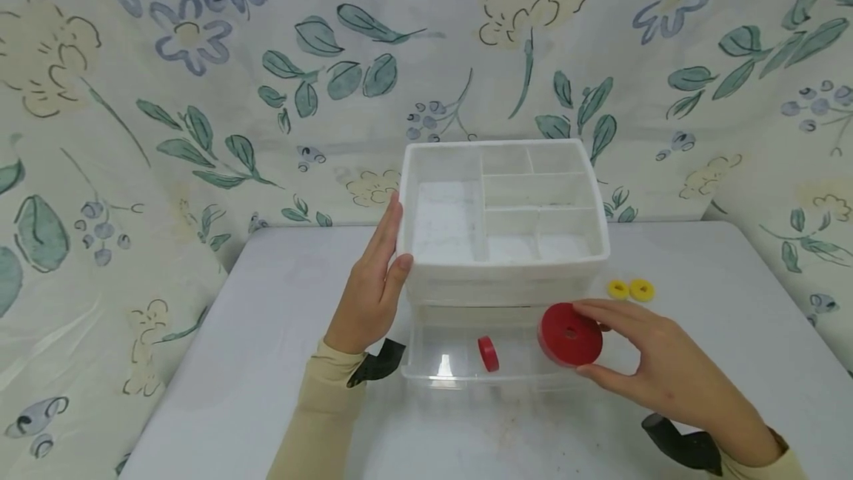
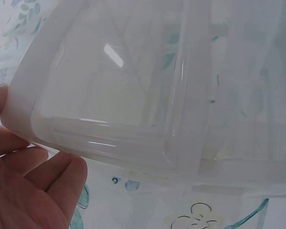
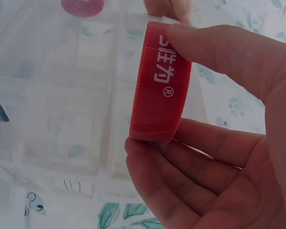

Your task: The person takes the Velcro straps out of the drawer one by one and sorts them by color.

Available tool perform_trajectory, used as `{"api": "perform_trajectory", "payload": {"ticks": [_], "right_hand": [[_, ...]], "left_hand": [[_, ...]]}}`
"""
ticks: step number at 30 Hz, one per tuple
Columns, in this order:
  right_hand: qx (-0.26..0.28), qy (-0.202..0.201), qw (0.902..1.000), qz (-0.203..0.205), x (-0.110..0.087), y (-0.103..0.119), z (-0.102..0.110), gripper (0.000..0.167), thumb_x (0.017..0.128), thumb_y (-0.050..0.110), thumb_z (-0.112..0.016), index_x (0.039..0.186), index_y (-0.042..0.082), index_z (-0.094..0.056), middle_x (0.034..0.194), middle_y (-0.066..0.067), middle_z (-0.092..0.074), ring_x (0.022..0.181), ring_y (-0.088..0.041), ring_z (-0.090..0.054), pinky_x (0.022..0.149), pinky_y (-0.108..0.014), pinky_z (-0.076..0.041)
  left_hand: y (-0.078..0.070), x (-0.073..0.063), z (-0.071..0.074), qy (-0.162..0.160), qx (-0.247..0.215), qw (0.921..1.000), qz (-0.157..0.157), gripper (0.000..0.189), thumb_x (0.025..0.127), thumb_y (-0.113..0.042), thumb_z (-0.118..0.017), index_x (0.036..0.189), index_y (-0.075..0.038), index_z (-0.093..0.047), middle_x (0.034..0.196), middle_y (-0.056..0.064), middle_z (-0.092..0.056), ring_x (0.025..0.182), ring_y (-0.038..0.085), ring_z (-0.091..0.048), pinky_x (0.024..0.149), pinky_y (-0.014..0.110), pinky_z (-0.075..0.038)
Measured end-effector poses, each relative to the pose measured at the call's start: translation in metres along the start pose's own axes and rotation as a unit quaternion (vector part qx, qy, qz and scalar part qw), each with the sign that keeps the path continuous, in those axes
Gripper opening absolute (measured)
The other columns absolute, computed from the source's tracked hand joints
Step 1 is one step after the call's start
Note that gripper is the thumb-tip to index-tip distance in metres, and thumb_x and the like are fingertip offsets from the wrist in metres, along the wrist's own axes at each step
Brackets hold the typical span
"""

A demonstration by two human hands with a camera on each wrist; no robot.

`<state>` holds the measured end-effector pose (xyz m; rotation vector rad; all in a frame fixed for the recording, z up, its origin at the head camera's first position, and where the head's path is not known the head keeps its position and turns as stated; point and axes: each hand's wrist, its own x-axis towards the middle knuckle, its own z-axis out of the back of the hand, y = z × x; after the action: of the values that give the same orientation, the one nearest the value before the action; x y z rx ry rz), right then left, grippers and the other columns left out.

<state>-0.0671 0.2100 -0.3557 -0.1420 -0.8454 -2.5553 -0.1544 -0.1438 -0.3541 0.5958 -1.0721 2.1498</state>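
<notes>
My right hand (image 1: 666, 361) pinches a large roll of red fabric tape (image 1: 569, 335) between thumb and fingers. The roll is over the right end of a pulled-out clear drawer (image 1: 433, 354). White printing shows on the roll's woven outer face (image 3: 159, 95) in the right wrist view. A smaller red roll (image 1: 489, 354) stands on its edge inside the drawer. The drawer belongs to a white storage organizer (image 1: 506, 272) with a divided top. With fairly straight fingers, my left hand (image 1: 369, 295) rests against the organizer's left side, its thumb at the front corner.
Two small yellow rolls (image 1: 629, 290) lie on the white table (image 1: 280, 361), right of the organizer. Floral cloth (image 1: 440, 43) hangs close behind the table and along both sides.
</notes>
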Motion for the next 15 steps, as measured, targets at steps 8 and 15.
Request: {"api": "perform_trajectory", "payload": {"ticks": [8, 15], "right_hand": [[-0.032, -0.013, 0.9994, -0.003, -0.005, -0.007, 0.008, 0.07, 0.071, 0.027, -0.093, 0.132, 0.01, -0.064, 0.125, -0.008, -0.067, 0.1, -0.022, -0.065, 0.073, -0.034, -0.062], [-0.041, -0.005, 0.999, -0.014, -0.01, -0.018, 0.014, 0.07, 0.07, 0.023, -0.093, 0.132, 0.01, -0.063, 0.125, -0.01, -0.066, 0.1, -0.024, -0.065, 0.072, -0.038, -0.062]], "left_hand": [[-0.002, 0.001, 0.0, -0.002, -0.001, 1.0, -0.002, 0.067, 0.109, -0.045, -0.032, 0.161, -0.004, -0.017, 0.167, 0.012, -0.016, 0.153, 0.024, -0.018, 0.122, 0.036, -0.02], [-0.001, 0.001, -0.001, -0.005, -0.004, 1.0, -0.005, 0.068, 0.109, -0.045, -0.032, 0.16, -0.003, -0.017, 0.167, 0.014, -0.017, 0.153, 0.024, -0.019, 0.122, 0.035, -0.02]]}}
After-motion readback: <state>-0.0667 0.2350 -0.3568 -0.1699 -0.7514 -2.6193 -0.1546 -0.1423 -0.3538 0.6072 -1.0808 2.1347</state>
